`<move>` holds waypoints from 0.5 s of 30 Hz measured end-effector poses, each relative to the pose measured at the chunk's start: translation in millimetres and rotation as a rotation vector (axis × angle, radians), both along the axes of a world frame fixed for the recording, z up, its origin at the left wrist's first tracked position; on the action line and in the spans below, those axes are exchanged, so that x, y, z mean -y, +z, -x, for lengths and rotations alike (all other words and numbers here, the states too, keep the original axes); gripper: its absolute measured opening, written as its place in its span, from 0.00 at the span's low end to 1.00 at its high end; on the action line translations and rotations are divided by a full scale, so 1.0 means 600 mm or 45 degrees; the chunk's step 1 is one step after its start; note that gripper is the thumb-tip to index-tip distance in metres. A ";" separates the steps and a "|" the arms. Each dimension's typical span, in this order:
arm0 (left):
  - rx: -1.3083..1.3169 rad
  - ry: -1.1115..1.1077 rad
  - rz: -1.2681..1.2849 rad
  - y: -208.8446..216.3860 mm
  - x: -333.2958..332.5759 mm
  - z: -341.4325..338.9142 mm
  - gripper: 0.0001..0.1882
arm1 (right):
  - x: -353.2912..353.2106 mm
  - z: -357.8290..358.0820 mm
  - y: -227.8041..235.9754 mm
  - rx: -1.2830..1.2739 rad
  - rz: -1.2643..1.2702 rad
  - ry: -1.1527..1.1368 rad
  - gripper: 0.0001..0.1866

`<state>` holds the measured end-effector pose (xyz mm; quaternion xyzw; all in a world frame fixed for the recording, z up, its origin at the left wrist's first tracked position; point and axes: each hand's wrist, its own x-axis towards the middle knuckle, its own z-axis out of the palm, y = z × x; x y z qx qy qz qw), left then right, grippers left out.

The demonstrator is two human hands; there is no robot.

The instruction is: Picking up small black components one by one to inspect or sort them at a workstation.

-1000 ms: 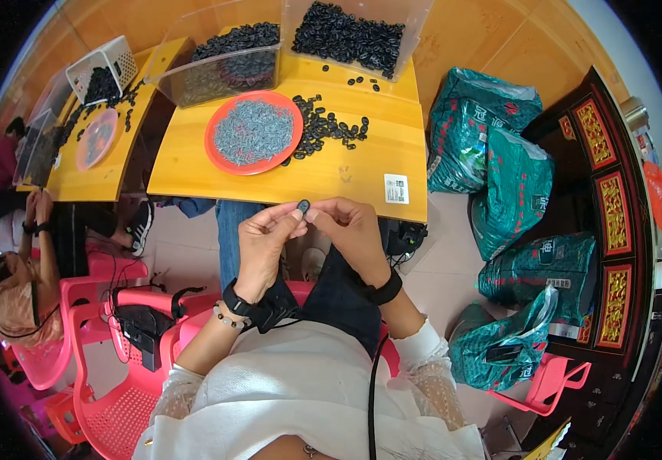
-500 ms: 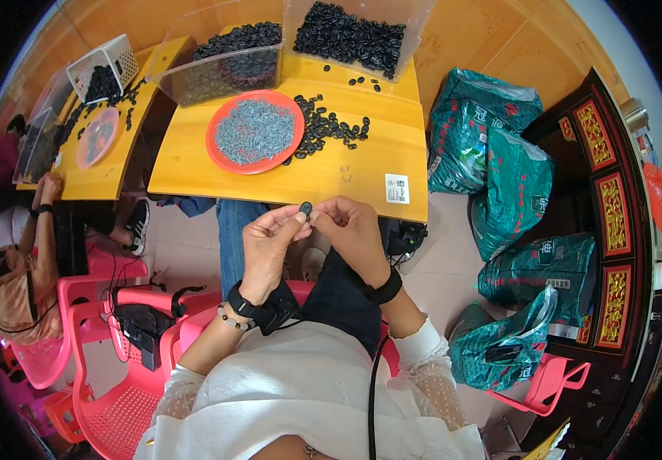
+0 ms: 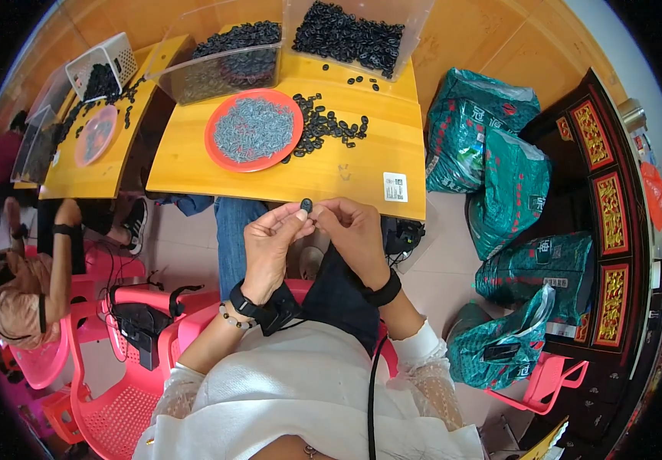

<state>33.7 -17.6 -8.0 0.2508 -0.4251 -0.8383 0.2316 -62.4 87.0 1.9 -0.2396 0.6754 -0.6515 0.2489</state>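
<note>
Just off the table's near edge, my left hand [image 3: 268, 241] pinches a small black oval plastic piece [image 3: 306, 205] between thumb and fingers, held upright. My right hand [image 3: 352, 232] meets it from the right, its thumb and forefinger pressed together at the piece's side. Whatever those fingertips hold is too small to make out. Beyond my hands lies a red round plate [image 3: 298, 115] heaped with small grey screw-like pins [image 3: 254, 129]. Loose black oval pieces [image 3: 323, 126] are scattered along the plate's right side on the yellow table [image 3: 300, 184].
Two clear bins, a left one [image 3: 193, 88] and a right one [image 3: 415, 31], hold many black pieces. Green sacks [image 3: 511, 184] stand right of the table. At the left, a co-worker's arm [image 3: 61, 261] is beside another table [image 3: 78, 184]. A pink chair [image 3: 120, 406] stands behind my left.
My hands stay at the same spot with the black oval piece, barely shifting. At the left, the co-worker's hand has dropped from the table edge toward the body.
</note>
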 end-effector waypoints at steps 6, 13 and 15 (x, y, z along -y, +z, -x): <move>0.000 -0.006 0.092 -0.010 -0.001 -0.005 0.10 | 0.000 -0.006 0.020 -0.137 0.032 -0.010 0.07; -0.016 -0.117 0.116 -0.008 -0.001 -0.007 0.13 | -0.010 0.003 0.003 -0.343 -0.072 -0.022 0.06; 0.015 -0.147 0.124 -0.012 0.002 -0.008 0.13 | -0.012 0.004 0.007 -0.372 -0.135 0.006 0.07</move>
